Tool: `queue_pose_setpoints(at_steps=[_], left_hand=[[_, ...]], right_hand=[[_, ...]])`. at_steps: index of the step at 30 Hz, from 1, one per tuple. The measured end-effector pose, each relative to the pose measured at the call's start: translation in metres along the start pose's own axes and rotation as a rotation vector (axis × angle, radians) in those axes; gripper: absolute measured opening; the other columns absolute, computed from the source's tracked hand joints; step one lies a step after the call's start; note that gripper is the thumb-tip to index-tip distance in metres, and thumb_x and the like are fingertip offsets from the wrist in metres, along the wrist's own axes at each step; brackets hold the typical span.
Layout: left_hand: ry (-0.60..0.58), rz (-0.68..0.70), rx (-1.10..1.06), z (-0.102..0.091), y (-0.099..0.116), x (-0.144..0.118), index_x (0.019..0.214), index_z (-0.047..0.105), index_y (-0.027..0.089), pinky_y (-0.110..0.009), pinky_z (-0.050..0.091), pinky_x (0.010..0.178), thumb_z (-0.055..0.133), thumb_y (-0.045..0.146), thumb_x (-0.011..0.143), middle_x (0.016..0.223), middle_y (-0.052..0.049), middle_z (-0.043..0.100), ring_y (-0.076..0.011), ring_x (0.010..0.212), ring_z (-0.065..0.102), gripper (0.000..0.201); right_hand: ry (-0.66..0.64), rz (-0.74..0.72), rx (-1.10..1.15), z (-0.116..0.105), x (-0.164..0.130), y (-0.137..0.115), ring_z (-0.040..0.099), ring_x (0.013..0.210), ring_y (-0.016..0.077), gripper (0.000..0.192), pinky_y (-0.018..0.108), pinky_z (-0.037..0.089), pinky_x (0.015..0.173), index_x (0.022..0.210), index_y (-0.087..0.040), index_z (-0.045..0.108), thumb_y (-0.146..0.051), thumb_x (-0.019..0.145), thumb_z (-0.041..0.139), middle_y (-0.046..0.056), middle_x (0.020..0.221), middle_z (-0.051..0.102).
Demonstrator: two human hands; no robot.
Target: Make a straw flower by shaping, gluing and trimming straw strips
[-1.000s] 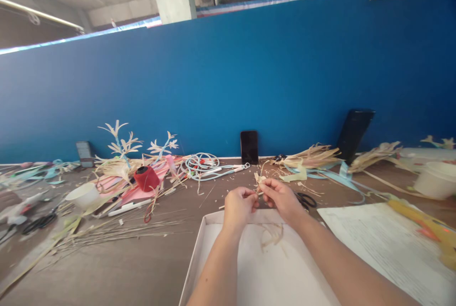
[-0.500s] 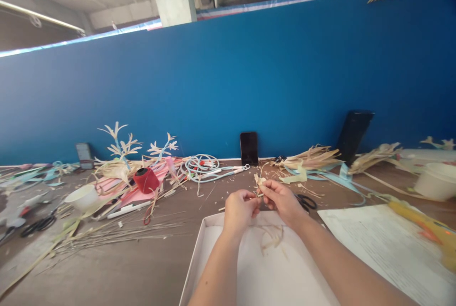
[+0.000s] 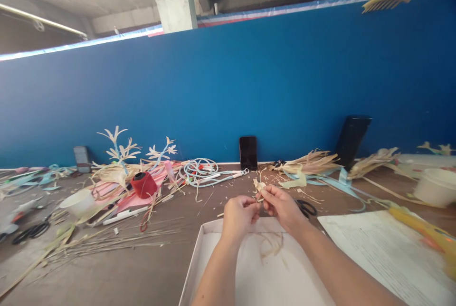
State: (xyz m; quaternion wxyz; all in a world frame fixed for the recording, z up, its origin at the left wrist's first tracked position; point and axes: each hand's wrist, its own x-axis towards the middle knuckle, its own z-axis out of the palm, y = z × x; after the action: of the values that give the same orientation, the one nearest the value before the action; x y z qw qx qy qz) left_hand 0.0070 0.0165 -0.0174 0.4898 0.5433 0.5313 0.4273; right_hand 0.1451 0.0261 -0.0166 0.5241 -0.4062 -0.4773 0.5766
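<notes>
The paper (image 3: 374, 242) was too blurred to read. The right hand (image 3: 284, 207) pinched the husk (image 3: 260, 185), which jutted beyond the grip; whether the left hand (image 3: 238, 216) clamped anything, I couldn't tell.

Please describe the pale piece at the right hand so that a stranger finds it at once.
From the blue wall, go down to the dark middle phone at its foot. Nearer, the pale piece sticks out at the right hand; unlike the straw-coloured bundle behind, it is small and held.
</notes>
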Motion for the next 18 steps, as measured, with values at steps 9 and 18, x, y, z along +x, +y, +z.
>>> queue_pose_setpoints(at_steps=[9, 18], left_hand=[[-0.026, -0.085, -0.038, -0.0025, 0.0086, -0.0035, 0.070, 0.064, 0.013, -0.020, 0.039, 0.047, 0.061, 0.020, 0.070, 0.052, 0.000, 0.059, -0.0080, 0.044, 0.048, 0.008], [0.017, 0.018, 0.073, -0.0087, 0.0015, -0.0001, 0.066, 0.061, 0.015, -0.019, 0.031, 0.043, 0.058, 0.025, 0.070, 0.052, 0.001, 0.059, -0.0067, 0.041, 0.043, 0.011]], right_hand=[[0.003, 0.020, 0.176, -0.0050, -0.0014, -0.0055, 0.040, 0.047, 0.0072, 0.027, 0.020, 0.028, 0.041, 0.074, -0.017, 0.059, -0.040, 0.067, 0.071, 0.000, 0.061, 0.055], [0.011, 0.014, 0.144, -0.0066, 0.0009, -0.0008, 0.042, 0.049, 0.0067, 0.027, 0.020, 0.028, 0.041, 0.074, -0.017, 0.057, -0.040, 0.069, 0.069, 0.003, 0.072, 0.062]])
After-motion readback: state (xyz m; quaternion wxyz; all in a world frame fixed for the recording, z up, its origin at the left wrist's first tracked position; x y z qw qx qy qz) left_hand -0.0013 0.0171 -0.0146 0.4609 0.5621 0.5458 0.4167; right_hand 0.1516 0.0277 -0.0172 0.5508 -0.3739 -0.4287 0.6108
